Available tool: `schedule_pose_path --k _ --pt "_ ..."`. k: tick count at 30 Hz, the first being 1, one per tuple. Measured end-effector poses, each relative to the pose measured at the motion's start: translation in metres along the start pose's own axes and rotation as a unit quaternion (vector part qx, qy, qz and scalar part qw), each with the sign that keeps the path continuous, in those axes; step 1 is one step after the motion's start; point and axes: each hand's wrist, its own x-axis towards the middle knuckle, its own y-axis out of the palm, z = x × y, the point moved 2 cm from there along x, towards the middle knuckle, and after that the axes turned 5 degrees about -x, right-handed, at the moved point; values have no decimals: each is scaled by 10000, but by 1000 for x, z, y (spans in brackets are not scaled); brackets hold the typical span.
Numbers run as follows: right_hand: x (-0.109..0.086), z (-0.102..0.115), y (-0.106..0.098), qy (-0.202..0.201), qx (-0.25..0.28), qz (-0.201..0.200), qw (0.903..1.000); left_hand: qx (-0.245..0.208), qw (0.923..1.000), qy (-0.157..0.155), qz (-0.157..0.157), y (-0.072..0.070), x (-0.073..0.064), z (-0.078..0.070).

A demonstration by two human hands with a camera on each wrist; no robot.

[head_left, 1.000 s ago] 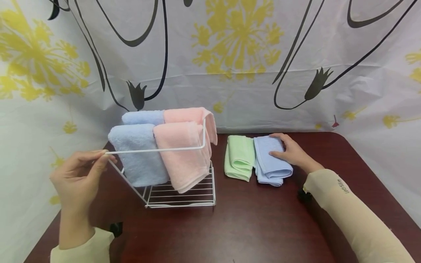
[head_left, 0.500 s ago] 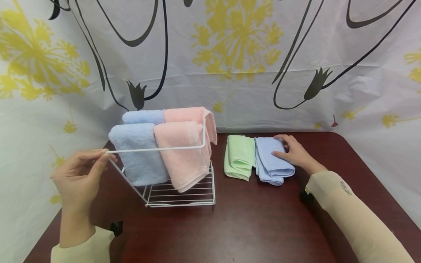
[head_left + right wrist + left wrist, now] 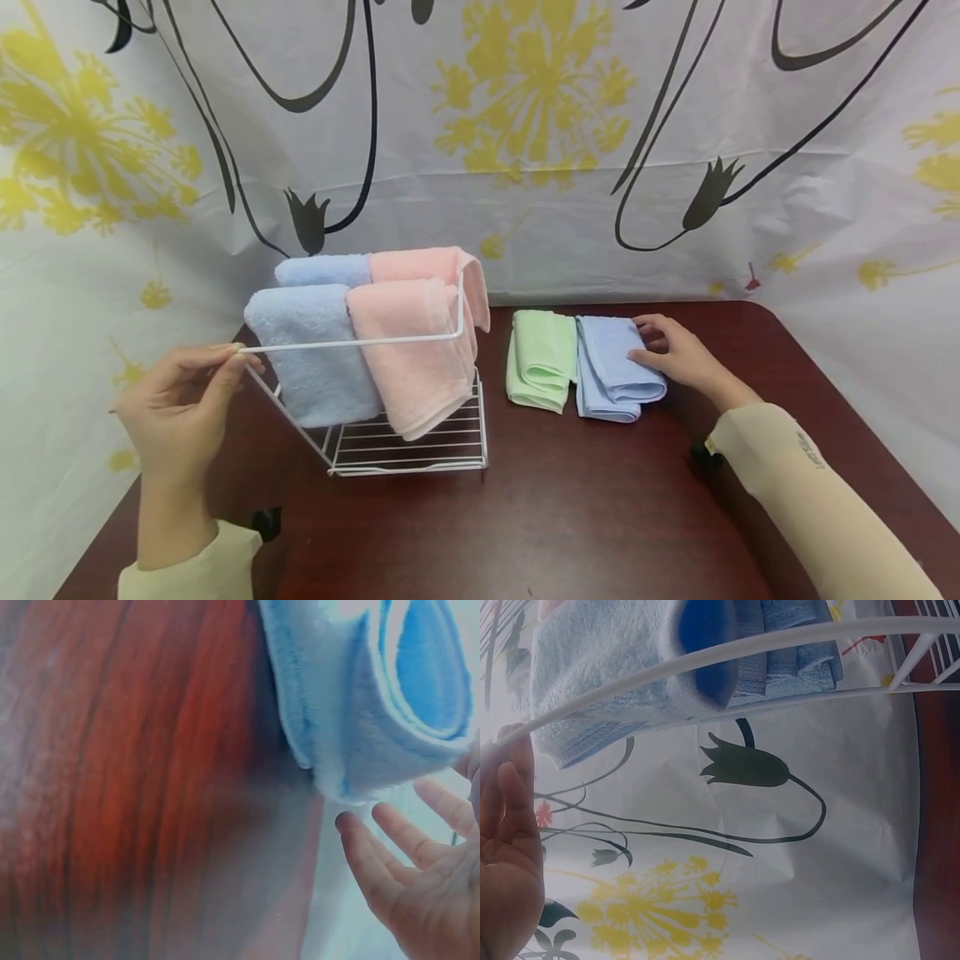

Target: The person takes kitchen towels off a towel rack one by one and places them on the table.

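My left hand (image 3: 180, 408) pinches the upper left corner of a white wire rack (image 3: 408, 468), thumb against fingers. Over the rack's bars hang folded towels: a blue towel (image 3: 315, 367) and a pink towel (image 3: 408, 358) in front, another blue one (image 3: 322, 270) and another pink one (image 3: 416, 262) behind. To the rack's right, a folded light-blue towel (image 3: 618, 362) lies beside a folded green towel (image 3: 543, 358). My right hand (image 3: 678, 358) is at the light-blue towel's right edge; in the right wrist view its extended fingers (image 3: 405, 832) lie right by the towel's rolled fold.
The dark red-brown wooden table (image 3: 570, 517) carries everything. Behind and at both sides hangs a white sheet (image 3: 555, 233) with yellow and grey flower prints, close to the table's back edge.
My right hand has drawn a little to the right, from over the light-blue towel to its edge. The left hand keeps its pinch on the rack. The head view has shifted slightly.
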Motion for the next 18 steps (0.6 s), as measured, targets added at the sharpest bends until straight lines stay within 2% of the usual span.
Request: schedule_pose_path --k 7,11,18 --pt "-16 12 -13 -96 138 -399 9991 305 9994 108 91 1 1 0" --pt "-20 22 -18 -322 178 -665 9971 424 9990 131 96 2 0 -1" --pt "-23 55 -24 -674 484 -935 9922 437 9989 131 91 2 -1 -3"
